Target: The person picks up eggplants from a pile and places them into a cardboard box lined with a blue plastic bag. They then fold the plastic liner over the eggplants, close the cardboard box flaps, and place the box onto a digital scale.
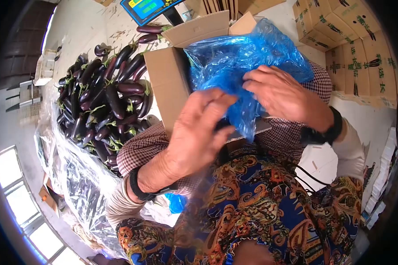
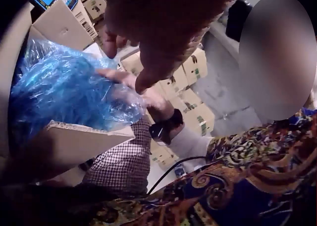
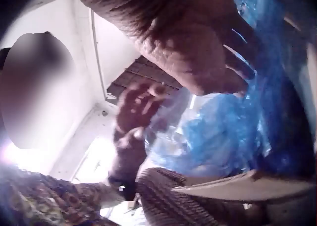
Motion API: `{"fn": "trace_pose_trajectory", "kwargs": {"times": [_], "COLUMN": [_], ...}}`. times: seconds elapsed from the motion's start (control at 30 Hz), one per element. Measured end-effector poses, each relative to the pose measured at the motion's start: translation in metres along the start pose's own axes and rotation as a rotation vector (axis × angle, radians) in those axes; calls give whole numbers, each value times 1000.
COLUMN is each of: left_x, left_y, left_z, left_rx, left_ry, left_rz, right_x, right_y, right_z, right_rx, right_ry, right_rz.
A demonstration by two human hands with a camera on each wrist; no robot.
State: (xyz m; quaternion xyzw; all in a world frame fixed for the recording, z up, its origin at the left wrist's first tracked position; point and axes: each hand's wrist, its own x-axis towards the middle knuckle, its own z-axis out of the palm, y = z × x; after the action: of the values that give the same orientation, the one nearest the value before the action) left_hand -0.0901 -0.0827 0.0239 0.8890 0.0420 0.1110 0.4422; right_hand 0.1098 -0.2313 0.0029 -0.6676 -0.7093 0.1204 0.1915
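A blue plastic bag (image 1: 234,66) bunches up out of an open cardboard box (image 1: 166,84) between the person's knees. My left hand (image 1: 194,137), blurred in the head view, hovers over the box's near side with fingers bent and apart. Nothing shows between those fingers in the left wrist view, where the left hand (image 2: 163,38) hangs above the bag. My right hand (image 1: 281,92) lies at the bag's right side, its fingers over the crumpled plastic. Seen from the right wrist, the right hand's fingers (image 3: 237,62) reach down against the blue film. The bag hides the box's contents.
A large heap of eggplants (image 1: 106,97) lies to the left on clear plastic sheeting (image 1: 84,190). Behind the box stands a scale with a blue display (image 1: 146,9). Printed cartons (image 1: 358,48) are stacked at the right.
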Motion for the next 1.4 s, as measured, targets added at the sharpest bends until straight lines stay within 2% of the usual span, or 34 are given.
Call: {"fn": "trace_pose_trajectory", "kwargs": {"times": [0.03, 0.07, 0.13, 0.17, 0.2, 0.23, 0.3, 0.33, 0.37, 0.4, 0.47, 0.5, 0.53, 0.6, 0.63, 0.67, 0.7, 0.73, 0.8, 0.83, 0.87, 0.9, 0.93, 0.97, 1.0, 1.03, 1.1, 1.17, 1.2, 1.23, 1.27, 1.3, 1.33, 1.4], "left_x": [10, 17, 30, 36, 43, 49, 51, 49, 47, 46, 39, 37, 32, 10, -3, -13, -21, -24, 2, 21, 38, 53, 59, 63, 64, 65, 55, 56, 43, 28, 22, 16, 12, 5], "left_y": [7, 5, -10, -28, -50, -71, -113, -118, -122, -122, -111, -115, -125, -178, -200, -218, -230, -238, -183, -146, -112, -80, -68, -58, -56, -60, -79, -100, -114, -124, -121, -114, -104, -88], "left_z": [-4, 3, 19, 18, 15, 12, 0, -9, -18, -28, -53, -70, -90, -123, -133, -143, -155, -160, -141, -125, -107, -86, -67, -44, -21, -1, 17, 8, 0, -10, -29, -48, -67, -97], "left_rx": [27, 34, 250, 250, 194, 136, 127, 127, 112, 97, 81, 96, 112, 271, 470, 668, 598, 524, 604, 618, 394, 274, 75, 263, 288, 328, 424, 675, 570, 465, 342, 211, 225, 154], "left_ry": [-88, -78, 141, 150, 8, -136, -95, -95, -36, 25, 105, 130, 157, 204, 239, 270, 249, 228, 255, 260, 274, 203, 42, -49, -173, -295, -568, -1094, -981, -865, -753, -643, -632, -595], "left_rz": [26, 24, 46, 42, -112, -263, -204, -205, -209, -214, -296, -384, -472, -581, -571, -553, -635, -715, -378, -204, -87, 35, 153, 301, 356, 421, 331, 209, 159, 119, 97, 76, 77, -25], "right_x": [3, 6, 16, 22, 26, 26, 21, 20, 15, 11, -1, -7, -17, -34, -39, -45, -52, -59, -70, -69, -63, -59, -54, -50, -47, -44, -48, -55, -67, -74, -88, -93, -96, -104], "right_y": [13, 22, 25, 24, 23, 22, 16, 15, 20, 25, 32, 32, 34, 37, 35, 31, 26, 23, 14, 0, -13, -16, -19, -22, -25, -27, -29, -25, -22, -18, -16, -15, -15, -21], "right_z": [14, 19, 16, 17, 19, 32, 27, 24, 24, 24, 22, 17, 12, -1, -5, -8, -12, -19, -35, -36, -36, -35, -33, -30, -29, -30, -30, -26, -21, -19, -9, 3, 14, 36], "right_rx": [-68, -136, -117, 140, 395, 323, 401, 480, 446, 448, 172, 142, 143, 2, 4, -21, -44, -44, 234, 313, 388, 540, 536, 582, 629, 622, 578, 496, 466, 469, 517, 527, 541, 559], "right_ry": [17, 33, -24, -95, -167, -115, -89, -57, 34, 32, 85, 172, 167, -146, -146, -262, -379, -381, -662, -683, -703, -722, -727, -797, -865, -836, -875, -884, -859, -906, -789, -797, -807, -767], "right_rz": [26, 47, -12, 8, 34, 53, 119, 182, 153, 151, 367, 307, 313, 435, 432, 386, 345, 354, 150, 153, 148, 75, 71, 94, 120, 149, 181, 188, 176, 206, 168, 124, 82, 81]}}
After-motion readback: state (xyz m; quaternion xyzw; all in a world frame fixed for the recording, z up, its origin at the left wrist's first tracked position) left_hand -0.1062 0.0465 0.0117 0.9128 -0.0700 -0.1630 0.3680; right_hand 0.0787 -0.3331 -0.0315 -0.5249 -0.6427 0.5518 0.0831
